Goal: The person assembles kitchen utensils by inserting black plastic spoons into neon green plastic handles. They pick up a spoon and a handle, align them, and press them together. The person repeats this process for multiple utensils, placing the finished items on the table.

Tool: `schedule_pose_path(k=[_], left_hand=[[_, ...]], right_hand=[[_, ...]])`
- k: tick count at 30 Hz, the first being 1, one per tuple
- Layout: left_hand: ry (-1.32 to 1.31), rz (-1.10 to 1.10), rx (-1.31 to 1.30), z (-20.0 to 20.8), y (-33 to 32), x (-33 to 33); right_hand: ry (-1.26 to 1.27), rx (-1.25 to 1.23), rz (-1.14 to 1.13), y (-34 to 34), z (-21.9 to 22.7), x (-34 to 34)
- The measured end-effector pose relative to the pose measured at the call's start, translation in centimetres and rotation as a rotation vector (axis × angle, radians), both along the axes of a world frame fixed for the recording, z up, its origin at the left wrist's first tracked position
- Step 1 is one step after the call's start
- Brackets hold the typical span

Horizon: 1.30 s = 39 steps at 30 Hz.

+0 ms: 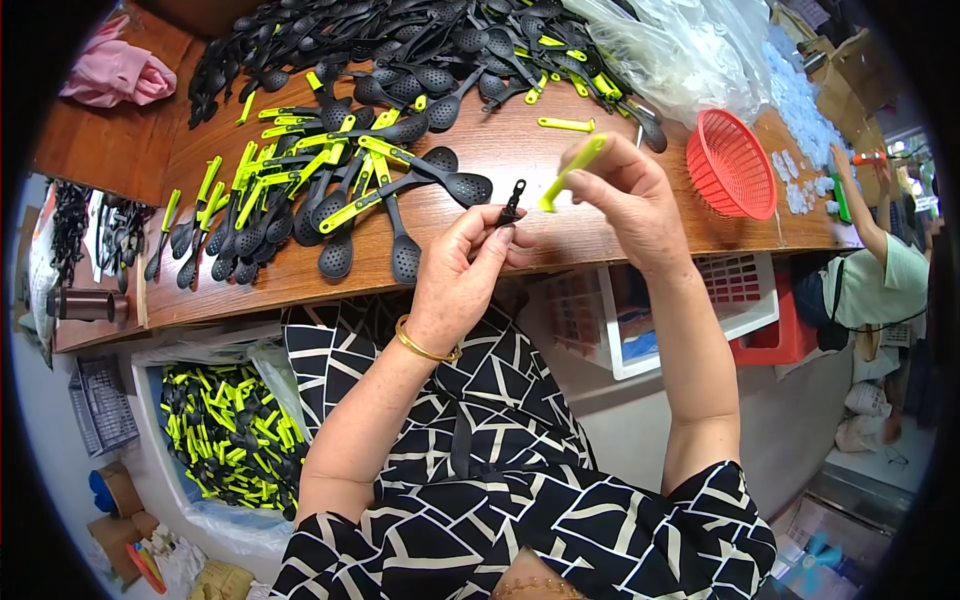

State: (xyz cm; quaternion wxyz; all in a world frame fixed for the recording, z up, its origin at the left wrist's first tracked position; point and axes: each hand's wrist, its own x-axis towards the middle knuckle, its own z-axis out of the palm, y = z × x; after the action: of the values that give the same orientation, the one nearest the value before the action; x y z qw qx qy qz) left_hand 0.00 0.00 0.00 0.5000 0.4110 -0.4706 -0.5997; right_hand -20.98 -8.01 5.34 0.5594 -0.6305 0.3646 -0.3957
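My left hand (pixel 470 255) is closed around a black utensil, whose narrow handle end (pixel 514 200) with a hole at its tip sticks up past my fingers. The rest of that utensil is hidden by the hand, so its head cannot be made out. Pinched between the thumb and fingers of my right hand (pixel 632 200) is a yellow-green handle strip (pixel 575 172), tilted, a little apart from the black tip. Left of my hands lies a pile of black slotted spoons (pixel 335 260) with yellow-green handle parts. One loose yellow-green strip (pixel 566 124) rests on the table beyond.
A large heap of black spoons (pixel 400 45) covers the back of the wooden table (pixel 560 235). To the right stand a red basket (pixel 730 165) and clear plastic bags (pixel 690 50). Below left is a bin of yellow-green and black pieces (pixel 235 430). Another person (pixel 870 280) works at far right.
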Motion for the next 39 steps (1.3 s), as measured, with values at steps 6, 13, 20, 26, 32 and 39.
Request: schedule_pose_path(k=[6, 13, 20, 26, 32, 39], left_hand=[[-0.093, 0.006, -0.053, 1.5, -0.1, 0.8], [-0.087, -0.041, -0.061, 1.6, -0.3, 0.3], [-0.080, -0.032, -0.116, 1.8, 0.3, -0.5], [0.133, -0.119, -0.034, 1.8, 0.8, -0.1], [0.763, -0.585, 0.419, -1.8, 4.1, 2.0], [0.442, 0.031, 0.404, -3.3, 7.2, 0.1]], right_hand=[[-0.149, 0.024, 0.098, -0.3, -0.3, 2.0], [-0.202, 0.056, 0.089, -0.4, -0.9, 1.1], [-0.067, -0.031, 0.148, 0.4, -0.1, 0.8], [-0.094, -0.016, 0.171, 1.1, -0.4, 1.1], [-0.124, 0.285, 0.555, 2.1, -1.0, 1.4], [0.099, 0.177, 0.253, 5.1, -3.5, 2.7]])
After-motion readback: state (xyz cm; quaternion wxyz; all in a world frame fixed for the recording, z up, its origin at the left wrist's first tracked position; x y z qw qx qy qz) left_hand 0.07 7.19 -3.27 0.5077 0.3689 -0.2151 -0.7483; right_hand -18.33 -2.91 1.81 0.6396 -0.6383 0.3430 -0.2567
